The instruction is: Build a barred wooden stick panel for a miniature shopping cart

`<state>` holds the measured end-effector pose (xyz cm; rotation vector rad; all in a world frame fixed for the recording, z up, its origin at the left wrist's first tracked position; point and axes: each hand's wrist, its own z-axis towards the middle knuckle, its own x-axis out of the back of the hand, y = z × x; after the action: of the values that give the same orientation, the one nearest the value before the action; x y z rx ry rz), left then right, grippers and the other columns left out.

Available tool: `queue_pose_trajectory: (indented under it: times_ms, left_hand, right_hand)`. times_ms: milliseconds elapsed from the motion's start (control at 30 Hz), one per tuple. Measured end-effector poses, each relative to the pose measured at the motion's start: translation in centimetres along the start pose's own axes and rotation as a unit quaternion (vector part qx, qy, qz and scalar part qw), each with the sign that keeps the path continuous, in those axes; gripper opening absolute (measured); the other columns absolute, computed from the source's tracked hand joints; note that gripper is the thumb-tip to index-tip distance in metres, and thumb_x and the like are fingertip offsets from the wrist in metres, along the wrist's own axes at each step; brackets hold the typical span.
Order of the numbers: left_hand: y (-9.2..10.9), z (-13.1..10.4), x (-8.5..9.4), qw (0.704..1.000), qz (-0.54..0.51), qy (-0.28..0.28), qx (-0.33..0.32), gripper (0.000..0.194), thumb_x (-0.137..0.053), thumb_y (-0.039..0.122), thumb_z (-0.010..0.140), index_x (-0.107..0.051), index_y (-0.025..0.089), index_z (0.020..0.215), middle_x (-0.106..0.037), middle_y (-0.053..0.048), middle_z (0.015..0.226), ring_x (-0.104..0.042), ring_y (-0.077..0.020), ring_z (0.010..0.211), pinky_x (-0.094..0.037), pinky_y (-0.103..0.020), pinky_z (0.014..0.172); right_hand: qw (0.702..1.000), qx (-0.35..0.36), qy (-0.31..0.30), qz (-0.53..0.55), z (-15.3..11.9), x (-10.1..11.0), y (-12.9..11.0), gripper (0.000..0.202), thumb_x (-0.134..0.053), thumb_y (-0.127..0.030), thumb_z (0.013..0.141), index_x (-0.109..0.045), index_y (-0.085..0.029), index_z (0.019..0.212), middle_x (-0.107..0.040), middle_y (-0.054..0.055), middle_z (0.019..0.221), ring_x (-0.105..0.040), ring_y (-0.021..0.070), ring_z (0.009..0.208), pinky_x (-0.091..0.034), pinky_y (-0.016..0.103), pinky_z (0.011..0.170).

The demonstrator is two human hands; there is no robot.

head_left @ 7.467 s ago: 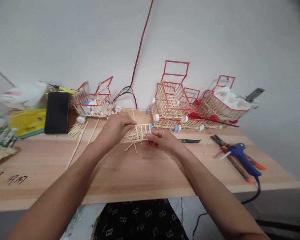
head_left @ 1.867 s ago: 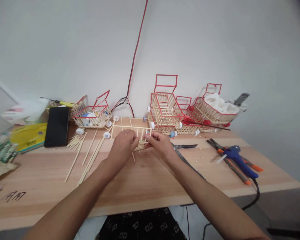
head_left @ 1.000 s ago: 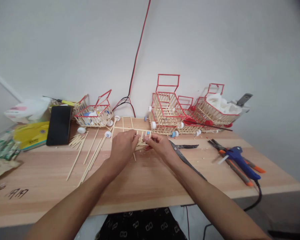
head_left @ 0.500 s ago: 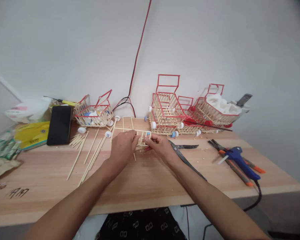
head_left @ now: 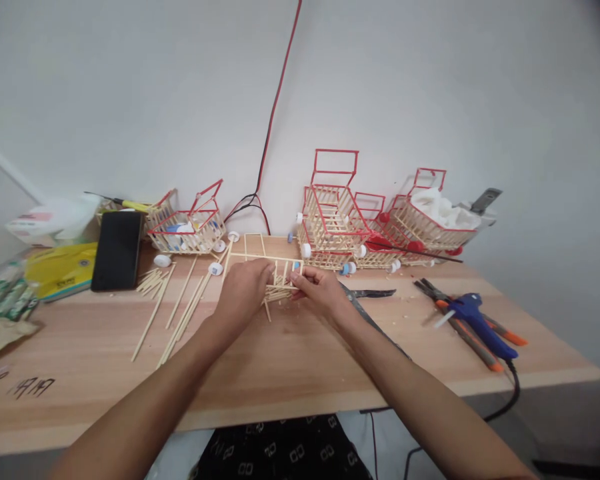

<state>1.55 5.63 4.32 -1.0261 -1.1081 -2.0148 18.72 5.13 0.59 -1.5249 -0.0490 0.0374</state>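
Note:
Between my two hands is a small ladder-like frame of thin wooden sticks (head_left: 281,272), raised a little above the table. My left hand (head_left: 246,288) is closed, its thumb and fingers pinching the frame's left end. At the other end my right hand (head_left: 319,288) pinches the frame beside a small blue piece. Short loose sticks (head_left: 278,294) lie beneath it, partly hidden by the frame and fingers. Just behind my left hand is another flat stick lattice (head_left: 254,246). Long-handled cutters (head_left: 375,323) lie beside my right hand, partly covered by the forearm.
Small stick-built shopping carts (head_left: 333,213) with red rims stand along the wall, one cart (head_left: 187,230) at left. A phone (head_left: 116,252) leans there. Loose sticks (head_left: 183,320) lie left of my hands. At right, a blue glue gun (head_left: 480,323) rests on orange-handled pliers (head_left: 467,343).
My left fingers have shifted slightly on the frame, and more of its crossbars show now. Both hands keep their hold. The whole view has moved a touch.

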Motion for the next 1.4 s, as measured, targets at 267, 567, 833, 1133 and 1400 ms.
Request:
queue_pose_trajectory:
  times_ms: [267, 567, 833, 1133, 1400]
  left_hand:
    - [-0.8, -0.1, 0.5, 0.998, -0.052, -0.004, -0.033, 0.017, -0.054, 0.021, 0.088, -0.07, 0.018, 0.085, -0.074, -0.003, 0.085, -0.064, -0.0192, 0.079, -0.039, -0.028, 0.07]
    - [-0.2, -0.5, -0.5, 0.998, 0.0, 0.052, -0.048, 0.006, -0.057, 0.022, 0.086, -0.061, 0.018, 0.088, -0.067, -0.004, 0.085, -0.058, -0.0216, 0.084, -0.039, -0.031, 0.072]
    - [-0.6, -0.4, -0.4, 0.998, 0.026, 0.027, -0.054, 0.02, -0.047, 0.023, 0.092, -0.062, 0.017, 0.08, -0.067, -0.006, 0.081, -0.055, -0.0207, 0.078, -0.037, -0.032, 0.072]
    - [-0.2, -0.5, -1.0, 0.992, 0.108, -0.032, -0.054, 0.035, -0.046, 0.032, 0.093, -0.064, 0.017, 0.068, -0.065, -0.008, 0.069, -0.056, -0.023, 0.074, -0.033, -0.033, 0.067]
    - [-0.2, -0.5, -1.5, 0.993, 0.089, 0.003, -0.071, 0.032, -0.043, 0.022, 0.091, -0.058, 0.016, 0.064, -0.062, -0.007, 0.065, -0.051, -0.0204, 0.068, -0.034, -0.034, 0.069]
  right_hand:
    - [1.0, 0.003, 0.01, -0.004, 0.2, 0.4, 0.0, 0.043, -0.073, -0.058, 0.061, -0.065, -0.017, 0.071, -0.059, -0.003, 0.059, -0.055, 0.0107, 0.051, -0.051, 0.025, 0.052]
    - [1.0, 0.022, -0.01, -0.016, 0.3, 0.3, 0.8, 0.038, -0.069, -0.054, 0.068, -0.06, -0.017, 0.069, -0.055, -0.005, 0.057, -0.051, 0.0095, 0.049, -0.047, 0.023, 0.049]
    - [1.0, 0.027, 0.013, 0.001, 0.4, 0.4, 0.8, 0.041, -0.071, -0.057, 0.065, -0.061, -0.018, 0.071, -0.057, -0.004, 0.062, -0.053, 0.0101, 0.053, -0.05, 0.024, 0.053]
    - [0.999, 0.031, 0.006, 0.002, 0.3, 0.1, 0.7, 0.037, -0.07, -0.054, 0.066, -0.062, -0.018, 0.073, -0.056, -0.003, 0.066, -0.054, 0.0108, 0.058, -0.052, 0.024, 0.055]
    - [0.999, 0.036, -0.004, -0.005, 0.2, 0.1, 0.6, 0.034, -0.068, -0.052, 0.069, -0.062, -0.018, 0.074, -0.055, -0.003, 0.066, -0.054, 0.0115, 0.059, -0.053, 0.025, 0.057]
